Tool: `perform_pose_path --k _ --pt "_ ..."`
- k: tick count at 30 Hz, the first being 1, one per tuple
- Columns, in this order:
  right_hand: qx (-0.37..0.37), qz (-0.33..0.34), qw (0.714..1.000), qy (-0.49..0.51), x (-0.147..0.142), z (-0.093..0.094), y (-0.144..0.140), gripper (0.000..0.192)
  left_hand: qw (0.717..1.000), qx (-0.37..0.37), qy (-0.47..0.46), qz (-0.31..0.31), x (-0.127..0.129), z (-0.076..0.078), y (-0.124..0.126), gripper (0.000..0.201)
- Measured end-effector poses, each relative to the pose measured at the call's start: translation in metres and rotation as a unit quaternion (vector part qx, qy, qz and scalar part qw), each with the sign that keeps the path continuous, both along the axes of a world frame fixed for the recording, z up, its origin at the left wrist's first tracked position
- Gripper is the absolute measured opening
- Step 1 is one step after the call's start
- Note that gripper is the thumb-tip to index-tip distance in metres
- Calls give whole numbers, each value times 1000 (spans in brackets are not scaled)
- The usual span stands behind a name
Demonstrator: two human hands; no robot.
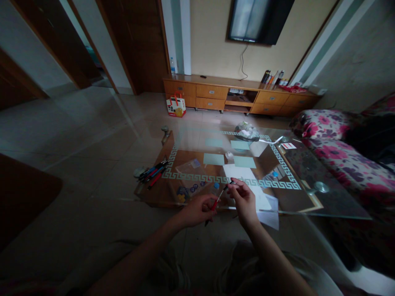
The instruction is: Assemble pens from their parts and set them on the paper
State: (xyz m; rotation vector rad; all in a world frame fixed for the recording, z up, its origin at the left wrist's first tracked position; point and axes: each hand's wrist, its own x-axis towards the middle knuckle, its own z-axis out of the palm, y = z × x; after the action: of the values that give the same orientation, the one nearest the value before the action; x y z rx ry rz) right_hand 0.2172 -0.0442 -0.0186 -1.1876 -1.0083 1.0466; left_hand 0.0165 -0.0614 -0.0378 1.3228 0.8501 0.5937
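Observation:
My left hand (197,209) grips the red barrel of a pen (217,200) just in front of the glass coffee table (290,172). My right hand (243,197) pinches the pen's upper black tip, so both hands hold the same pen near the table's front edge. A bundle of several red, blue and black pens (153,172) lies on the table's left end. White paper sheets (247,181) lie under and beyond my right hand, with pale green cards (213,159) farther back.
A clear plastic bag (191,167) lies mid-table and a crumpled bag (246,131) at the far edge. A floral sofa (336,152) stands right. A wooden TV cabinet (240,96) and a paper carrier bag (175,105) line the far wall.

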Motion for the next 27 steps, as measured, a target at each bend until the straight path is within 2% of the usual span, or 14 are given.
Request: perform_pose_path --k 5,12,17,22,27 --pt "-2 1 1000 -7 0 -1 0 41 1000 4 1 -5 -1 0 0 43" --pt "-6 35 999 -29 -2 -3 0 41 1000 1 1 -10 -1 5 0 43" --pt "-8 54 998 -14 -3 -6 0 44 1000 7 -2 -9 -2 1 1 43" --pt "-30 76 997 -1 -4 -8 -1 47 1000 9 -4 13 -2 -4 1 48" --pt "-50 103 993 14 -8 -5 -3 44 999 16 -4 34 -1 -1 2 54"
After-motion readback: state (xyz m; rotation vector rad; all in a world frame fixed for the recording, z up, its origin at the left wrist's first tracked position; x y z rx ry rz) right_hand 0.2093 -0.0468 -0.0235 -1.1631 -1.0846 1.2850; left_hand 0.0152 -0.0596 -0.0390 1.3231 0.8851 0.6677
